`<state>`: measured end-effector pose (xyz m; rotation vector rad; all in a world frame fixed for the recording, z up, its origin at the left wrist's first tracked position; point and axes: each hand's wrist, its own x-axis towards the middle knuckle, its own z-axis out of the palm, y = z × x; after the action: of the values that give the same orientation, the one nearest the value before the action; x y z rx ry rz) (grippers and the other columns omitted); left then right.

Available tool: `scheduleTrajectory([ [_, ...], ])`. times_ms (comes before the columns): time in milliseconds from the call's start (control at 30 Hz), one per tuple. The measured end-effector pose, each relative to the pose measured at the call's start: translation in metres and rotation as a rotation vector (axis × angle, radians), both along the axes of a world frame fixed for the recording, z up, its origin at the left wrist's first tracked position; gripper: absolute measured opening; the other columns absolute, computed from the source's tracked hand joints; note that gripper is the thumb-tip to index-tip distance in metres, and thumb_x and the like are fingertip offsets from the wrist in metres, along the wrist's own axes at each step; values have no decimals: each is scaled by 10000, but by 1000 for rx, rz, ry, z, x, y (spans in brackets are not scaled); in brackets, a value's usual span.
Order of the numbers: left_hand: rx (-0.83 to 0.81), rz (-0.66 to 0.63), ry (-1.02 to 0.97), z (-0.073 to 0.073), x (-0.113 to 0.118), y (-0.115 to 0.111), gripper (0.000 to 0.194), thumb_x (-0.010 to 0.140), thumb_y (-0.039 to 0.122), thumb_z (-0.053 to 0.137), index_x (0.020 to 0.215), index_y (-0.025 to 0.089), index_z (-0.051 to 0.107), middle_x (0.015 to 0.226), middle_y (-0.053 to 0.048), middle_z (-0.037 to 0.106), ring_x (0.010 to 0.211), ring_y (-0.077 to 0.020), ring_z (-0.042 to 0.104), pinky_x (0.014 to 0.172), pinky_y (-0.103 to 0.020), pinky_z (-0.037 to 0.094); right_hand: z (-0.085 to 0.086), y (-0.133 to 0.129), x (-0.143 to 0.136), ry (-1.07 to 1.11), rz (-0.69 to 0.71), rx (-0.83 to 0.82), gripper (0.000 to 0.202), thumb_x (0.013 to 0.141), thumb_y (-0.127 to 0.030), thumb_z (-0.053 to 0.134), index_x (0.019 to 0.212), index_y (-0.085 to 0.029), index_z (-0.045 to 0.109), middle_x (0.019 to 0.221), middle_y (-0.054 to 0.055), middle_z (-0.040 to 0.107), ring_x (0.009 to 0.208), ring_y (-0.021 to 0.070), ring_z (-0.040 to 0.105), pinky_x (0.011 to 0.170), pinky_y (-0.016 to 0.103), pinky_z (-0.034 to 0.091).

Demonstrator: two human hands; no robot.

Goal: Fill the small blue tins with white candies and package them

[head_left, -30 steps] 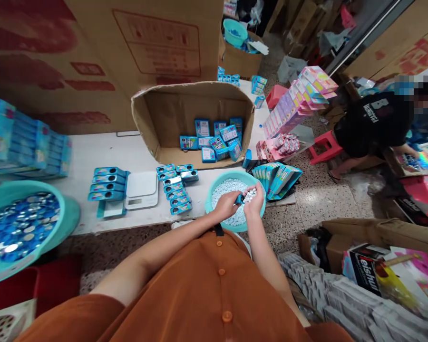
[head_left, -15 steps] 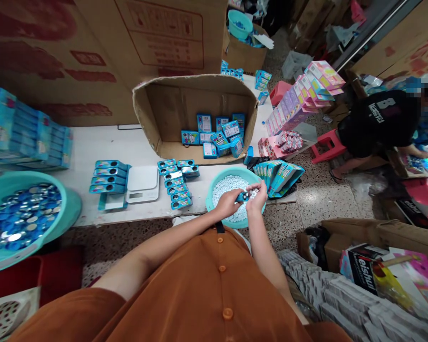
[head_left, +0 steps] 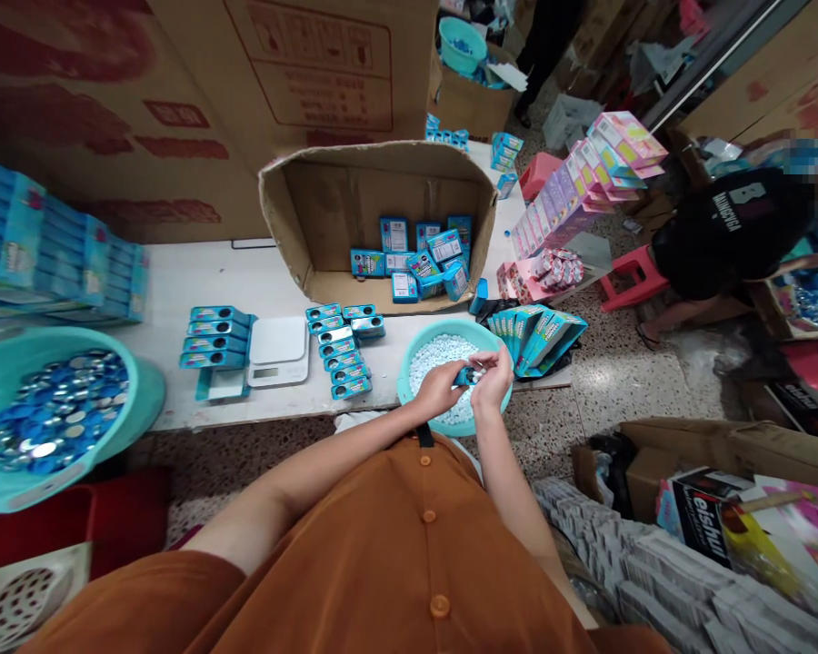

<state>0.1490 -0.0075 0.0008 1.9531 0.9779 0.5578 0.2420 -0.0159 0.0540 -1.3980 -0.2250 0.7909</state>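
Observation:
My left hand [head_left: 438,391] is closed around a small blue tin [head_left: 463,375], held tilted over the turquoise basin [head_left: 409,343]. Right beside it, my right hand [head_left: 494,381] is cupped with fingers curled, and some small white pellets [head_left: 478,371] show between it and the tin's end. More white pellets [head_left: 443,350] fill the basin under both hands. Left of the basin stand rows of blue tins [head_left: 346,363] with dark round openings on top. The lower part of the tin in my hand is hidden by my fingers.
A white scale [head_left: 278,352] sits beside more blue tins [head_left: 214,341]. Behind is a cardboard box [head_left: 341,195] holding blue packs. Blue flat cartons [head_left: 538,336] fan out on the right. A basin of blue lids [head_left: 61,413] stands left. A person [head_left: 729,227] works at far right.
Pellets have gathered against the tin's opening as my right hand tips closer to it. The view has shifted slightly. A dark-clothed leg now shows at the back.

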Motion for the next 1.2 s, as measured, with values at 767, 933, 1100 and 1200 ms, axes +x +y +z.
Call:
scheduleTrajectory([
  [767,-96,277,-110,-14,-17,15,380,730,225,649,1094,193,544,1071,-42,640,998,-204,596,890,-330,459,-22,-8,54,203,-64,134,345,819,-506,456,655,-208,513,585,-33,524,569,104,536,573,240,460],
  [933,-93,330,-136,-19,-43,17,367,730,225,647,1085,223,554,1135,-33,629,1082,-214,576,940,-347,447,-113,-23,73,-179,294,-358,369,717,-542,555,696,-176,592,656,14,594,652,157,558,628,280,462],
  [1100,-120,410,-89,-19,-64,11,351,748,251,630,1090,227,551,1111,-32,637,1043,-218,597,905,-349,468,-181,-13,53,-726,655,-378,375,828,-466,454,1003,-175,615,1058,103,620,1011,228,544,899,366,419],
  [1200,-106,450,-62,-16,-75,8,341,760,269,625,1090,228,547,1107,-30,636,1037,-213,596,897,-337,465,-200,-4,30,-921,820,-338,376,854,-394,467,1143,-182,581,1207,119,557,1160,236,462,1003,380,339],
])
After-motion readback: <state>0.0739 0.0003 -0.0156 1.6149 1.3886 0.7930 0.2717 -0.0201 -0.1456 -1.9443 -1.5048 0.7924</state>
